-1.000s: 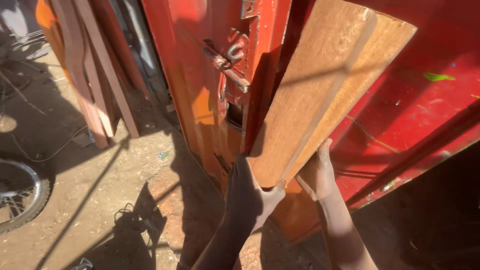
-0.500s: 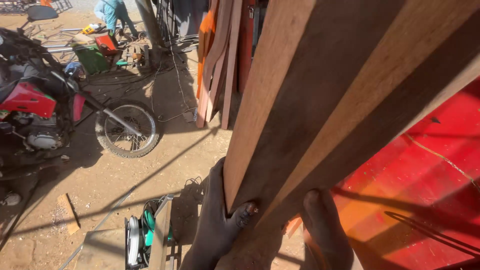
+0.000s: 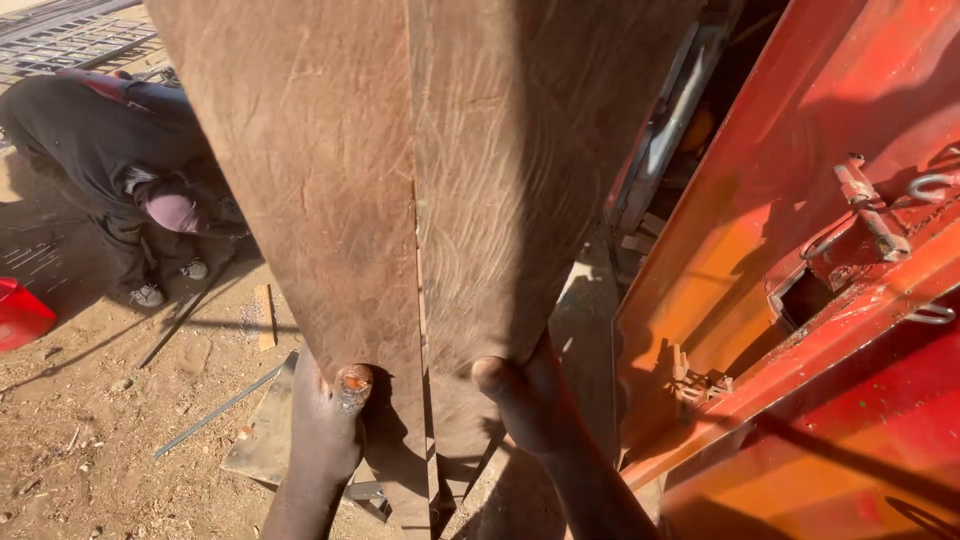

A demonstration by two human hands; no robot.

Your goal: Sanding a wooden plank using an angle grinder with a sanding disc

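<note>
My left hand (image 3: 325,425) grips the lower end of the wooden boards (image 3: 420,190), thumb pressed flat on the face near the left edge. My right hand (image 3: 525,400) clamps the same end from the right, thumb on the front, the other fingers hidden behind. The boards rise steeply up and away from my grip, filling the middle of my view, two planks side by side with a thin seam between them that runs down between my thumbs. To the right stands a red metal door (image 3: 800,330) with a latch (image 3: 865,210). To the left, a person (image 3: 110,150) in dark clothes crouches on the sandy ground (image 3: 90,420).
</note>
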